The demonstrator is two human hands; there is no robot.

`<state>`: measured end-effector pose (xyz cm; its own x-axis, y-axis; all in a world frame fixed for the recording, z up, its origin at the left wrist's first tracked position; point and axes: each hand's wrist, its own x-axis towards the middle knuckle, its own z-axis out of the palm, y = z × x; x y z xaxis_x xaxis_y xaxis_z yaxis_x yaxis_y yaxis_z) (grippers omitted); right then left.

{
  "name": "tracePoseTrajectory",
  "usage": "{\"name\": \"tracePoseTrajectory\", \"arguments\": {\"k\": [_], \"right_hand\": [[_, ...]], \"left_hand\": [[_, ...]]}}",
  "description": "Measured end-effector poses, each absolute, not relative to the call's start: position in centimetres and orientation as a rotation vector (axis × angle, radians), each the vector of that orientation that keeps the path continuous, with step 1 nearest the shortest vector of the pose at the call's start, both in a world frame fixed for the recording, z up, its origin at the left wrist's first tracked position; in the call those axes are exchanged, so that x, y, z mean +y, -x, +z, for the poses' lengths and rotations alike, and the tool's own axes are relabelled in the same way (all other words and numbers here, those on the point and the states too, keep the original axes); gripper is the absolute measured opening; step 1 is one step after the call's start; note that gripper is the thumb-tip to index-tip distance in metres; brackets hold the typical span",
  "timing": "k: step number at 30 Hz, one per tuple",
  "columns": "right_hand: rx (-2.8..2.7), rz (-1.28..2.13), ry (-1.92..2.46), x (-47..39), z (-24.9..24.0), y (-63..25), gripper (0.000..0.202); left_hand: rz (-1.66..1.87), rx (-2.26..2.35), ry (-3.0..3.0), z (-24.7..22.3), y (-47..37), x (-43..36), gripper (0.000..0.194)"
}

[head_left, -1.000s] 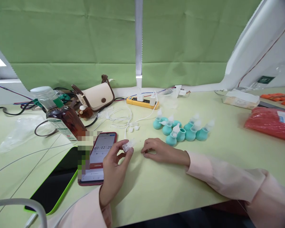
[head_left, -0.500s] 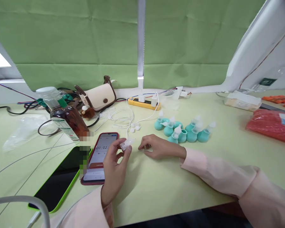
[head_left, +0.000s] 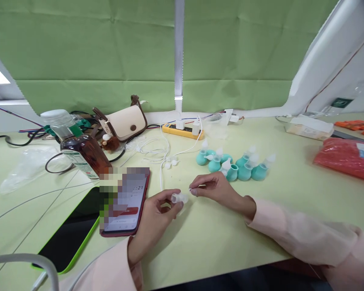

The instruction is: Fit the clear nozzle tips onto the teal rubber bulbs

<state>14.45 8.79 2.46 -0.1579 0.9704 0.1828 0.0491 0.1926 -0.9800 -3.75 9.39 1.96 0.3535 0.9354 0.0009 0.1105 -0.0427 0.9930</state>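
Between the thumb and fingers of my left hand is a small clear plastic piece, lying sideways above the table. My right hand is just to its right, thumb and index finger pinched on a tiny whitish thing at the fingertips, too small to name. Behind my right hand stand several teal bulbs, most with clear pointed tips; one near the front shows an open top. Small white pieces lie on the table beyond my left hand.
A red-cased phone and a green-cased phone lie at left, near a brown bottle. Farther back are a cream bag, white cables and a yellow power strip. A red package is at right.
My left hand has moved right with the clear piece, now held level. My right hand has shifted slightly right, and a tiny whitish thing now shows at its fingertips.
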Motion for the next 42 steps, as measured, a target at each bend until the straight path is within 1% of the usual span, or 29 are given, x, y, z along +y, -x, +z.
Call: {"name": "tracePoseTrajectory", "arguments": {"k": [3,7,11,14,17,18,20,23,27,31,35,39,42], "right_hand": [[-1.448,1.200,0.988,8.4,2.0,-14.2,0.011],[-1.472,1.263,0.981,8.5,1.5,-14.0,0.010],[-1.540,1.217,0.986,8.4,1.1,-13.8,0.010],[-1.672,0.976,1.024,7.9,0.8,-13.6,0.014],[-1.883,0.562,0.950,7.3,0.6,-13.4,0.019],[-1.939,0.455,0.913,7.1,0.6,-13.4,0.025],[-2.020,0.351,0.866,6.8,0.8,-13.3,0.038],[-2.084,0.322,0.850,6.5,1.0,-13.2,0.048],[-2.093,0.286,0.829,6.5,0.9,-13.2,0.052],[-2.155,0.208,0.838,6.6,0.5,-13.3,0.051],[-2.071,0.301,0.857,6.5,0.7,-13.0,0.045],[-2.010,0.319,0.861,6.4,1.3,-12.8,0.048],[-2.044,0.334,0.805,6.5,1.3,-12.8,0.047]], "left_hand": [[0.813,0.985,-1.461,1.8,3.6,9.2,0.025],[0.804,0.948,-1.461,2.0,3.5,9.1,0.023],[0.825,0.933,-1.439,2.2,3.4,9.1,0.023],[0.832,0.930,-1.429,2.3,3.4,9.1,0.023],[0.839,0.930,-1.437,2.2,3.5,9.3,0.024],[0.841,0.930,-1.439,2.2,3.6,9.3,0.024],[0.843,0.920,-1.438,2.2,3.7,9.3,0.024],[0.855,0.908,-1.409,2.3,3.7,9.1,0.024],[0.883,0.940,-1.369,2.2,3.7,9.0,0.026],[0.896,0.973,-1.418,2.1,3.6,9.0,0.024],[0.902,0.969,-1.447,2.2,3.6,8.9,0.023],[0.922,0.951,-1.438,2.3,3.6,8.7,0.023],[0.934,0.950,-1.435,2.2,3.7,8.7,0.025]]}}
